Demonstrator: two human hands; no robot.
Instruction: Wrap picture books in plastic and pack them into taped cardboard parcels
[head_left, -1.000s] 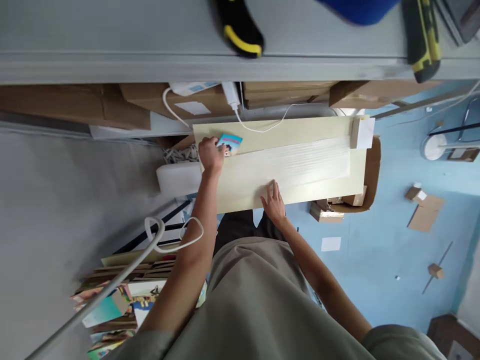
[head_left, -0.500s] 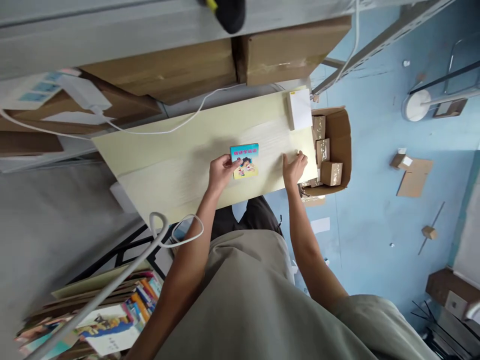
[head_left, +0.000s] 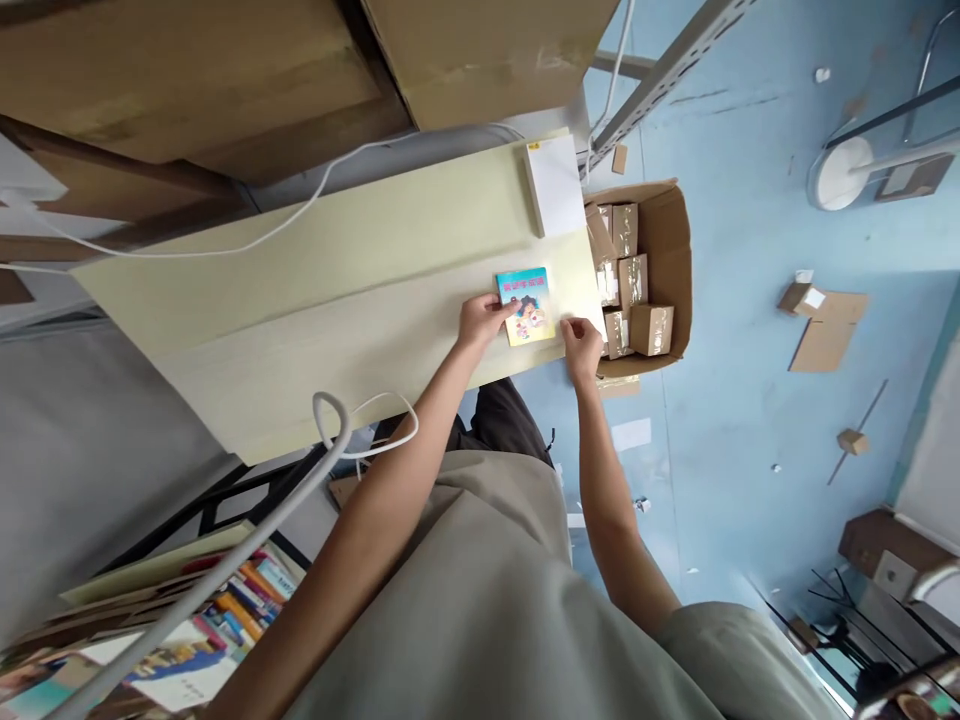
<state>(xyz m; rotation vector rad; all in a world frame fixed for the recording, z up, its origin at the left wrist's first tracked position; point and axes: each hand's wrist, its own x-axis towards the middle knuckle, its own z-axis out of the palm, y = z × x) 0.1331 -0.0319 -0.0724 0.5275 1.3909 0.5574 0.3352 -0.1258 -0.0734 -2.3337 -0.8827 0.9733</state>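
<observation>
Left hand (head_left: 480, 322) — fingers holding booklet (head_left: 534, 310), right hand (head_left: 583, 350) beside it, fingers pinched narrow

Booklet (head_left: 535, 318) in L hand (head_left: 480, 322), R hand (head_left: 583, 350) nr

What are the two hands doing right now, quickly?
Left hand: closed, holding the small colourful booklet by its edge.
Right hand: fingers curled, just right of the booklet; whether they grip anything cannot be told.
</observation>
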